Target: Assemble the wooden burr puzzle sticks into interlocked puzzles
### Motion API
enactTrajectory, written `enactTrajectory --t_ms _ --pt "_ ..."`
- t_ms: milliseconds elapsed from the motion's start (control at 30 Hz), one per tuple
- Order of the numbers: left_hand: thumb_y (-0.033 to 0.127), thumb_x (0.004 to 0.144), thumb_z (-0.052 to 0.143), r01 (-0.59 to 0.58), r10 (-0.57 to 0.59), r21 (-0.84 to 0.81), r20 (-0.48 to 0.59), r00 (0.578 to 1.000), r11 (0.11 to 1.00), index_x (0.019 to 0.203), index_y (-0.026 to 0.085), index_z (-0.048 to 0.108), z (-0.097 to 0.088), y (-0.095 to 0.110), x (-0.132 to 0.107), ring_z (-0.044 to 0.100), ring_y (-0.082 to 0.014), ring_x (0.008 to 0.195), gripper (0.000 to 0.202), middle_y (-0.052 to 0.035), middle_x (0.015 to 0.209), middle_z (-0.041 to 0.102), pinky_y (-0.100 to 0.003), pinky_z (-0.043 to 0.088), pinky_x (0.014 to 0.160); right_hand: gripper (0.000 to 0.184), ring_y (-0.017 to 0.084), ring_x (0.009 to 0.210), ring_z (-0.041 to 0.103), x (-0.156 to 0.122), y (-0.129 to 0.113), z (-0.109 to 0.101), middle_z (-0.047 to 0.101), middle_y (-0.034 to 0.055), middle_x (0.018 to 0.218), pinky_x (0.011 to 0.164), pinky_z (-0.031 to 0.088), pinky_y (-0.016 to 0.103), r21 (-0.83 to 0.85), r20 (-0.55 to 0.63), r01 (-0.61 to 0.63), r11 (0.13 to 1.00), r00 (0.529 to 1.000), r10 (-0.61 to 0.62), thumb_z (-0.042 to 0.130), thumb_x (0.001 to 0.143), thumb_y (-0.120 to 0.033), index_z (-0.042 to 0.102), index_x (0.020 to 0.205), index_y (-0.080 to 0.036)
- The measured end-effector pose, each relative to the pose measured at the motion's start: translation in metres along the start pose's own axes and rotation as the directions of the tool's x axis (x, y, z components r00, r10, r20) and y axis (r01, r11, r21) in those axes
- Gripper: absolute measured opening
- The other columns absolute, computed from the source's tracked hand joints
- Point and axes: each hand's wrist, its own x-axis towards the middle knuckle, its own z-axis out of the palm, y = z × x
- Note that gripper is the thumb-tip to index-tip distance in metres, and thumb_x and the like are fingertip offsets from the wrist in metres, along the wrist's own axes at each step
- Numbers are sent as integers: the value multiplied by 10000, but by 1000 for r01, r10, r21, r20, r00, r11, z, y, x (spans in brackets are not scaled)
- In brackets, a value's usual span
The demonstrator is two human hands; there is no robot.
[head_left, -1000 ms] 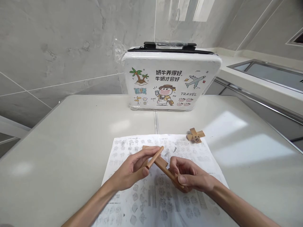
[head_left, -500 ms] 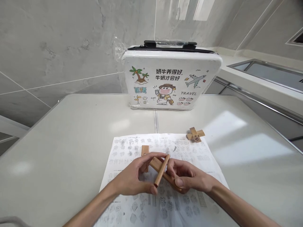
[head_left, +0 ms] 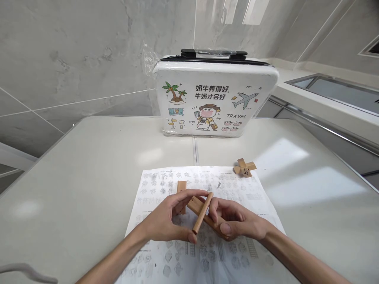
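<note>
the left hand pinches a slim wooden stick end to end, thumb at the near tip and a fingertip on the far tip, so the stick stands tilted and free along its length. the right hand has its fingers closed around a flatter wooden bar, gripping the near end low so that the far end pokes out up and to the left. the stick lies across the bar, touching it about midway, and the two make a leaning cross held just above the paper; holding each piece by its ends seems to keep the crossing spot in plain sight. whether a notch in the bar takes the stick is hard to tell from here, since the fingers hide part of the joint.

under both hands lies a printed sheet full of small diagrams, spread flat on the tabletop where the eyes can drop to it. a third wooden piece rests on the sheet just beyond the left hand, partly hidden by it. off the sheet's far right corner sits a small assembled wooden cross, well apart from the hands. at the back a white case with cartoon travel pictures, wrapped in clear film, stands upright against the wall.
</note>
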Motion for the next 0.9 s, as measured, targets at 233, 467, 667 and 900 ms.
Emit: enactTrajectory --t_ms 233,467,667,900 --pt "832 864 633 -40 45 106 -45 998 994 1546 326 565 4 3 0 608 -368 1284 852 -154 1471 600 -511 505 1078 245 95 608 370 -1 -2 4 465 -54 765 545 303 232 -135 -38 73 988 996 -78 765 992 -345 557 982 -216" --pt "728 1017 496 81 -43 171 -215 976 982 1419 259 612 9 2 3 571 -167 738 629 -32 888 644 -303 476 681 177 133 689 400 -3 3 13 478 -37 785 618 320 279 -464 -155 15 886 983 -98 701 1032 -358 601 1010 -213" --pt "589 1037 580 142 -96 177 -245 965 974 904 204 615 13 5 4 464 -114 608 408 25 735 540 -275 364 590 219 138 666 402 -1 4 17 487 -35 744 602 326 284 -538 -187 9 843 974 -130 686 1030 -424 620 998 -218" --pt "593 1060 533 93 -88 -5 -380 921 996 921 220 550 10 10 6 554 -138 594 398 23 709 586 -278 456 596 486 180 792 560 0 6 12 630 16 928 712 439 325 -552 -260 37 833 941 -214 687 1044 -425 479 1463 -292"
